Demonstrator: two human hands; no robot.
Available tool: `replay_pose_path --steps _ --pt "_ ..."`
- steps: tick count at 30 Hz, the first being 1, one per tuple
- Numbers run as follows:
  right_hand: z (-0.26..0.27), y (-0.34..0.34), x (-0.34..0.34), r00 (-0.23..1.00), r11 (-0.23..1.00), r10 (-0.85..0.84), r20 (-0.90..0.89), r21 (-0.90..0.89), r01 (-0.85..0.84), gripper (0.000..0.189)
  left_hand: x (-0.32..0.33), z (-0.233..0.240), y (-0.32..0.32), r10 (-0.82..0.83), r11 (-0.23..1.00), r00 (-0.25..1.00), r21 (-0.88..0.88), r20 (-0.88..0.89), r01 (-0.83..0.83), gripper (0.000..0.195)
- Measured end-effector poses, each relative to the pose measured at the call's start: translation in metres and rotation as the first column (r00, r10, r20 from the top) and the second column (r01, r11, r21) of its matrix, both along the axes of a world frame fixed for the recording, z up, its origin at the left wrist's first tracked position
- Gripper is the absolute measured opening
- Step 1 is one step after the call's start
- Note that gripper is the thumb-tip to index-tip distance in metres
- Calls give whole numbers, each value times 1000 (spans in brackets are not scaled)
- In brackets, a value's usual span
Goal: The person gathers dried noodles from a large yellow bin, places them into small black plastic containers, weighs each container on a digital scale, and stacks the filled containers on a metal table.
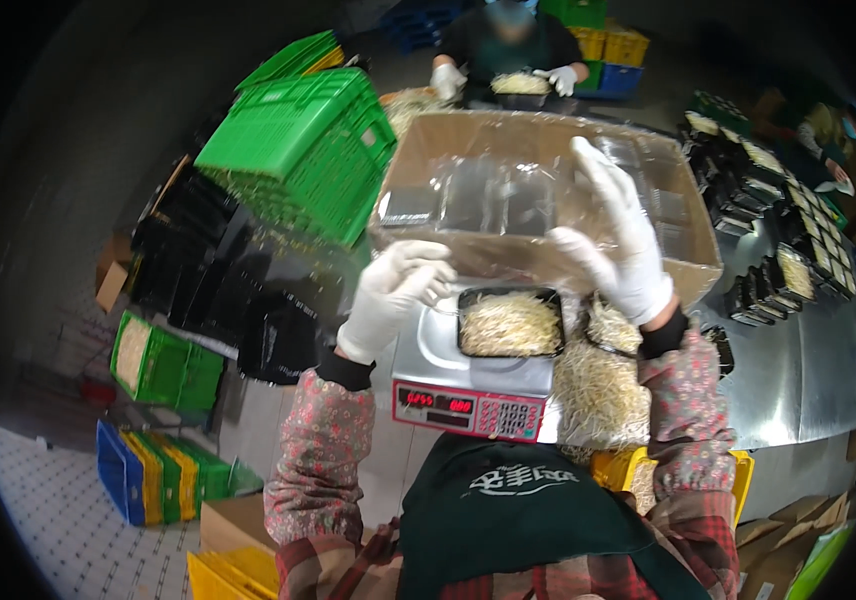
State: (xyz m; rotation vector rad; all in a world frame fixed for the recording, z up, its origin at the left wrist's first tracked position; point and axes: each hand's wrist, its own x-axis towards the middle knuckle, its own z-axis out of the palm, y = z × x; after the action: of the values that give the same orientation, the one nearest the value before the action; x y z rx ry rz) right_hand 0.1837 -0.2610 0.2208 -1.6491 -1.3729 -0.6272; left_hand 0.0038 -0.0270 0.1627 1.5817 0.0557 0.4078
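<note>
My left hand (398, 296), in a white glove, hovers by the left edge of a digital scale (428, 360) with its fingers loosely bent and nothing seen in them. On the scale's metal pan, a black plastic tray (462, 330) holds pale bean sprouts (510, 324). My right hand (619, 232), also white-gloved, is raised over the front right of a cardboard box (473, 251), thumb spread from the fingers and holding nothing. Stacks of clear plastic lids (476, 195) stand inside that film-lined box. Partly behind my right wrist is a second sprout tray (611, 330).
Loose sprouts (600, 390) are heaped right of the scale. A green crate (308, 150) leans at left, above stacked black trays (278, 337). Filled trays (795, 274) stand on the metal table (795, 375) at right. Across the box, a person's gloved hands (563, 79) flank a sprout tray.
</note>
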Motion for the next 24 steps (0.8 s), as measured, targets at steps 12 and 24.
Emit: replay_pose_path --steps 12,24 --pt "-199 -44 -16 883 943 -209 -421 -327 67 21 -24 -135 -49 206 947 945 -193 -253 -258 23" --pt "-157 -36 19 735 848 -292 -612 -522 -98 54 43 -143 -40 247 553 968 -826 37 -109 23"
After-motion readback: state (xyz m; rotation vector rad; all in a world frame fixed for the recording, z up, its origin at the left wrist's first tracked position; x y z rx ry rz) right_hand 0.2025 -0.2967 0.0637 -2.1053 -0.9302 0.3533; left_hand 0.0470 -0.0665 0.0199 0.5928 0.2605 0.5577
